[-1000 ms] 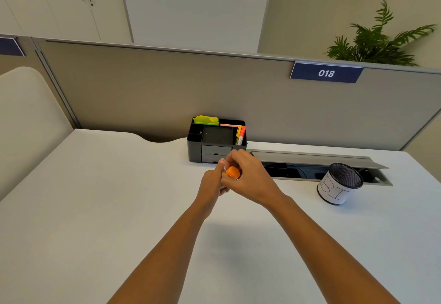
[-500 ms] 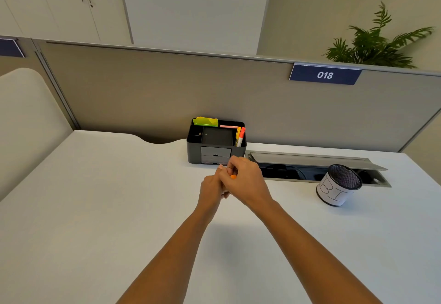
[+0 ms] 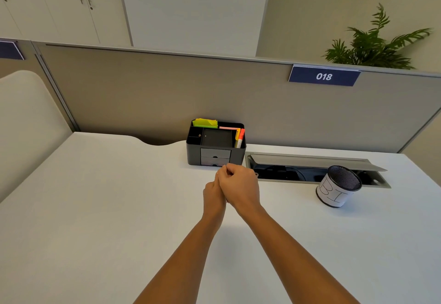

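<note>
My right hand [image 3: 239, 189] and my left hand [image 3: 212, 196] are pressed together above the white desk [image 3: 95, 208], just in front of the black desk organizer [image 3: 192, 153]. The right hand's fingers are curled and lie over the left hand's fingers. The small orange object that showed between them earlier is now hidden inside the two hands. An orange marker [image 3: 241, 138] stands in the organizer's right slot, and yellow sticky notes [image 3: 205, 122] sit in its back left slot.
A mesh pen cup [image 3: 334, 196] with a white paper label stands at the right. Behind it, an open cable tray [image 3: 310, 160] is set into the desk. A grey partition [image 3: 143, 89] closes off the back, with a plant behind it.
The hands have closed tighter over the orange object, which has gone from plainly visible to hidden. Both hands stay in about the same place in front of the organizer.
</note>
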Available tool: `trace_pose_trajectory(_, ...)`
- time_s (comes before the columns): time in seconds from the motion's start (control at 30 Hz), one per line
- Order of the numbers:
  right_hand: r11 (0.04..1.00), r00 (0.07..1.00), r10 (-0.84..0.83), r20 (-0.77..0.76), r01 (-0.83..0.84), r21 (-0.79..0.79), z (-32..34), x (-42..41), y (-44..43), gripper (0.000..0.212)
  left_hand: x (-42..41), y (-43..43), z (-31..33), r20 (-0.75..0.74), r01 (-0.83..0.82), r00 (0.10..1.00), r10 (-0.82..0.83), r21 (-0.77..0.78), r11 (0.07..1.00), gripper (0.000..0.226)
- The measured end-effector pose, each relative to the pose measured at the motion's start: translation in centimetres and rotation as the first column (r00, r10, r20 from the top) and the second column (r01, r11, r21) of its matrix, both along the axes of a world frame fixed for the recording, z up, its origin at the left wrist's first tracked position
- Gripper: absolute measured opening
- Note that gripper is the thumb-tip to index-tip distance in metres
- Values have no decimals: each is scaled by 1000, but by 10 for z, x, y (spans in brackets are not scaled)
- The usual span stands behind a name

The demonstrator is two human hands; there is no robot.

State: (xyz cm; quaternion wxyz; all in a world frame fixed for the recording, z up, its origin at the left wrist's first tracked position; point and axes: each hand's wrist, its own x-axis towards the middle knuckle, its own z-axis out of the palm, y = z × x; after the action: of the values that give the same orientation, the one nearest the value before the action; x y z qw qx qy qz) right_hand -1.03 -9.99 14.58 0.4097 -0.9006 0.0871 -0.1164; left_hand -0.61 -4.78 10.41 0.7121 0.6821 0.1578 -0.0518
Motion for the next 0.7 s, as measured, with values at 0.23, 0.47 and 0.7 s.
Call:
trace_pose_trajectory(0.23, 996, 998, 46, -36, -43, 73, 0, 4, 1, 21, 0, 2, 0, -21, 42, 999, -43, -65, 997, 37)
trace_pose_trajectory(0.47, 959, 986, 134, -103, -155, -239, 11, 6, -7, 31, 3, 9, -5, -26, 27, 999, -27, 3, 1000, 47)
trace_pose_trajectory(0.7, 767, 940, 148, -309, -306, -564, 34, 3, -7, 53, 10, 11, -1, -21, -1, 1000, 2, 25, 1000, 48)
